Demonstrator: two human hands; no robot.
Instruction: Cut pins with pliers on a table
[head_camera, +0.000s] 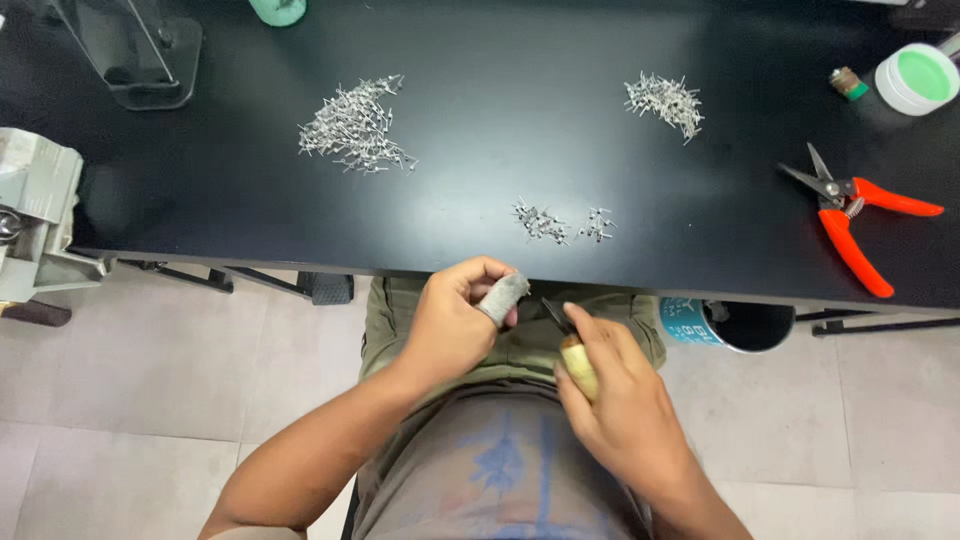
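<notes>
The left hand (455, 325) is curled, thumb wrapped in a grey finger guard (502, 297), pinching something too small to make out. The right hand (620, 400) grips a small knife (565, 335) by its pale handle, blade pointing at eleven o'clock toward the left thumb — just below the table (480, 120) edge. Sorted so far, it seems: a big pin pile (355, 128), a smaller pile (665, 100), two little clusters (560, 222). Orange snips (850, 215) lie at three o'clock, untouched.

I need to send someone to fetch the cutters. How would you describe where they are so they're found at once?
Look at the black table, then along its right end. The cutters lie flat there near the front edge, below a round white tub with green contents. They are the only thing with bright orange-red handles; the rest nearby is small silvery metal pieces.
</notes>
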